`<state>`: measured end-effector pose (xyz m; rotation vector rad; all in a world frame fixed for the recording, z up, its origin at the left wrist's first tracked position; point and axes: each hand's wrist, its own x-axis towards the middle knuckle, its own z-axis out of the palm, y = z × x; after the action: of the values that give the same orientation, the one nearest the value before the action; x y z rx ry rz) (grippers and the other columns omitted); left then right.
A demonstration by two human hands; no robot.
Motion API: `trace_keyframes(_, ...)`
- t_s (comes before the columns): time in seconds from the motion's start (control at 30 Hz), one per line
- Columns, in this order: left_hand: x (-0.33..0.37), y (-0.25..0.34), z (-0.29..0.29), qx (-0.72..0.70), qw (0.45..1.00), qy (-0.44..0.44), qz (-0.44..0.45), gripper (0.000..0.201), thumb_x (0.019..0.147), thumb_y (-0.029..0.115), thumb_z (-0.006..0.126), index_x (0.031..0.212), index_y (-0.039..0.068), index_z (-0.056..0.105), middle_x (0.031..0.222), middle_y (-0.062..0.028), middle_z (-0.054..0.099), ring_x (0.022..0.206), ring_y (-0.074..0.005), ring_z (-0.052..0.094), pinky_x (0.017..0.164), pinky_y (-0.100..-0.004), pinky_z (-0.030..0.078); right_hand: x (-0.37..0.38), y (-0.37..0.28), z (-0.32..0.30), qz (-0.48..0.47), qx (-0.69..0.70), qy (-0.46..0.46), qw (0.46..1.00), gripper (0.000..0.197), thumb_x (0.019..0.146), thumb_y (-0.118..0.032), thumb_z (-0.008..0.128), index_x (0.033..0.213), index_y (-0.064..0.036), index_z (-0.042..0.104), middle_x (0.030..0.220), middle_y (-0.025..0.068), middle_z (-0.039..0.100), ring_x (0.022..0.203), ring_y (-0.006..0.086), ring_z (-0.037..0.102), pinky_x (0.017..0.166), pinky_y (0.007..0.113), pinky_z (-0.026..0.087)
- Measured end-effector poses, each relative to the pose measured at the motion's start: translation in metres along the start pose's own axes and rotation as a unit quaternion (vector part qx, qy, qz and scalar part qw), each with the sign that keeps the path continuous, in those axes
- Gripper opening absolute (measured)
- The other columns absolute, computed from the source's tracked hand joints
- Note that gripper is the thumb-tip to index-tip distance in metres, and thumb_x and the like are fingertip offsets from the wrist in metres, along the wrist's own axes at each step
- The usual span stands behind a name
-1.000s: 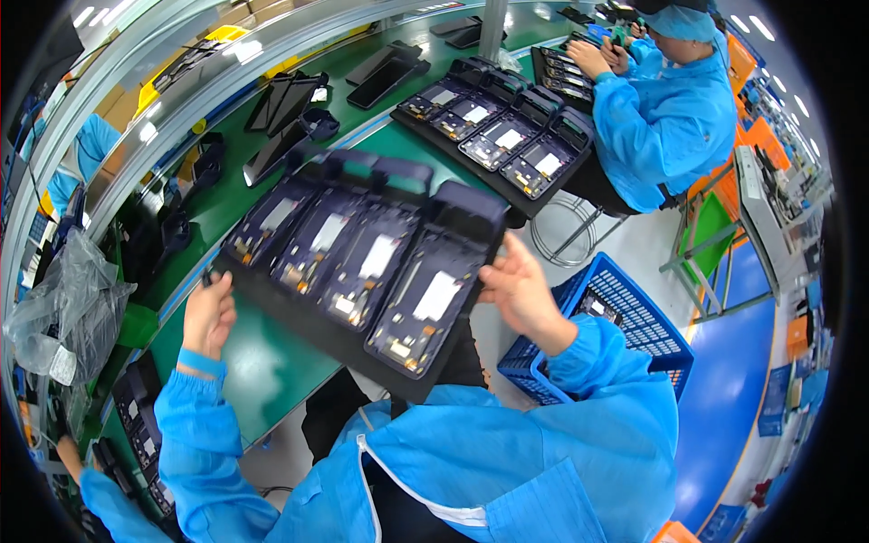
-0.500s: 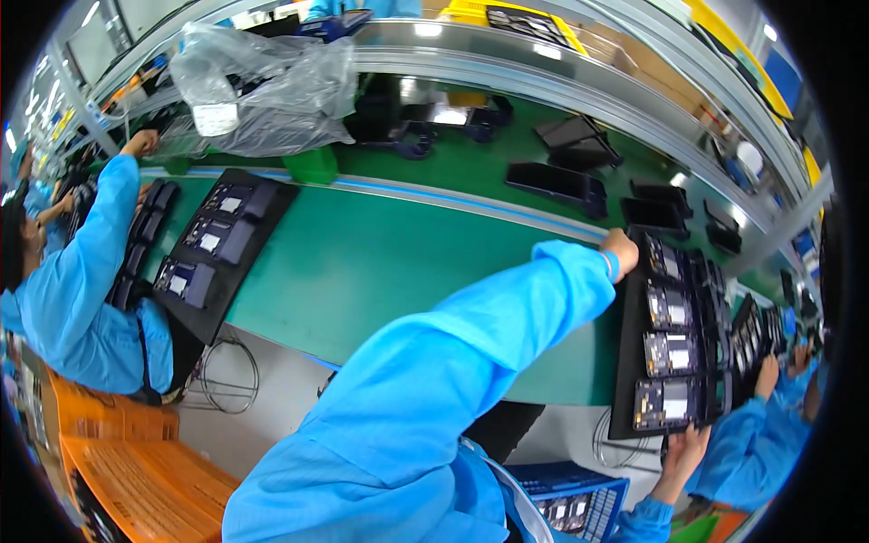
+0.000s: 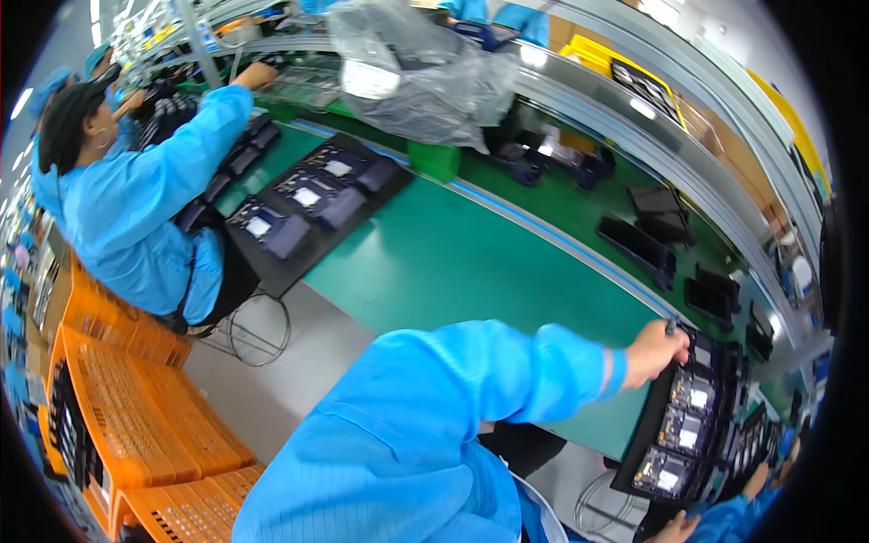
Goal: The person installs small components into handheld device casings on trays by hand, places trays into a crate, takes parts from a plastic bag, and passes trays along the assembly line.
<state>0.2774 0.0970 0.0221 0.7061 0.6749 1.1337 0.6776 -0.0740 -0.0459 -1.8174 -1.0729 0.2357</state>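
Observation:
My left arm, in a blue sleeve, reaches across to the right. My left hand (image 3: pixel 654 355) is closed on a small dark piece (image 3: pixel 671 328) whose kind I cannot make out. It is over the far end of a black board (image 3: pixel 644 443), which carries a row of opened electronic device housings (image 3: pixel 679 429) with circuit boards and pale rectangles showing. My right hand (image 3: pixel 674 528) is at the lower edge of the view, just below the board's near end. Its fingers look apart and nothing shows in them; part of it is cut off.
A co-worker (image 3: pixel 127 217) sits at the left by another black board (image 3: pixel 291 258) of devices. Orange crates (image 3: pixel 136 416) stand below. Beyond the green bench (image 3: pixel 471 262) are a plastic bag (image 3: pixel 425 81), a green block (image 3: pixel 434 161) and dark housings (image 3: pixel 635 249). Another person's hand (image 3: pixel 756 481) is at the right.
The view has swung right-down across the scene. My left hand has moved over the board's far end, with a dark piece now visible in it. My right hand has come off the board's near edge.

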Motion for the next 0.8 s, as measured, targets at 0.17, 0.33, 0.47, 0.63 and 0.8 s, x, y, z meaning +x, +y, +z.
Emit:
trace_keyframes(0.17, -0.176, 0.057, -0.085, 0.191, 0.957, 0.055, 0.209, 0.022, 0.092, 0.024, 0.047, 0.102, 0.007, 0.056, 0.074, 0.0003, 0.054, 0.066, -0.0036, 0.048, 0.051, -0.019, 0.038, -0.069, -0.186, 0.1, -0.291, 0.128, 0.078, 0.945, 0.037, 0.083, -0.006, 0.057, 0.115, 0.0098, 0.046, 0.111, 0.0225, 0.054, 0.098, 0.0304, 0.054, 0.091, 0.036, 0.039)
trace_keyframes(0.33, -0.334, 0.058, -0.192, 0.224, 0.756, 0.514, 0.338, 0.019, 0.091, 0.018, 0.051, 0.103, 0.005, 0.058, 0.079, -0.0019, 0.06, 0.075, -0.009, 0.053, 0.067, -0.0237, 0.044, -0.115, -0.236, 0.191, -0.297, 0.24, -0.195, 0.904, 0.03, 0.087, 0.001, 0.043, 0.115, 0.0015, 0.049, 0.124, 0.0122, 0.047, 0.106, 0.018, 0.049, 0.084, 0.029, 0.043)
trace_keyframes(0.47, -0.4, 0.053, -0.296, 0.075, 0.668, 0.667, 0.32, 0.031, 0.091, 0.022, 0.049, 0.115, 0.002, 0.049, 0.094, -0.0049, 0.061, 0.048, -0.0012, 0.033, 0.04, -0.0183, 0.027, -0.154, -0.273, 0.228, -0.29, 0.261, -0.333, 0.859, 0.019, 0.087, 0.004, 0.042, 0.1, 0.0028, 0.054, 0.112, 0.0144, 0.051, 0.096, 0.019, 0.052, 0.073, 0.028, 0.047)
trace_keyframes(0.63, -0.4, 0.053, -0.357, -0.121, 0.797, 0.529, 0.265, 0.013, 0.089, 0.02, 0.052, 0.087, 0.008, 0.046, 0.064, 0.0037, 0.042, 0.044, -0.0029, 0.027, 0.037, -0.0201, 0.022, -0.201, -0.299, 0.267, -0.315, 0.274, -0.466, 0.78, 0.017, 0.085, 0.006, 0.045, 0.097, 0.0014, 0.056, 0.108, 0.0138, 0.053, 0.09, 0.0182, 0.055, 0.07, 0.027, 0.048)
trace_keyframes(0.8, -0.398, 0.066, -0.357, -0.129, 0.821, 0.523, 0.191, 0.014, 0.088, 0.014, 0.053, 0.079, 0.011, 0.042, 0.059, 0.0053, 0.032, 0.043, -0.0034, 0.028, 0.036, -0.0191, 0.021, -0.226, -0.301, 0.299, -0.304, 0.27, -0.519, 0.752, 0.013, 0.085, 0.003, 0.048, 0.093, 0.0023, 0.058, 0.102, 0.0136, 0.056, 0.088, 0.0192, 0.057, 0.07, 0.027, 0.049)
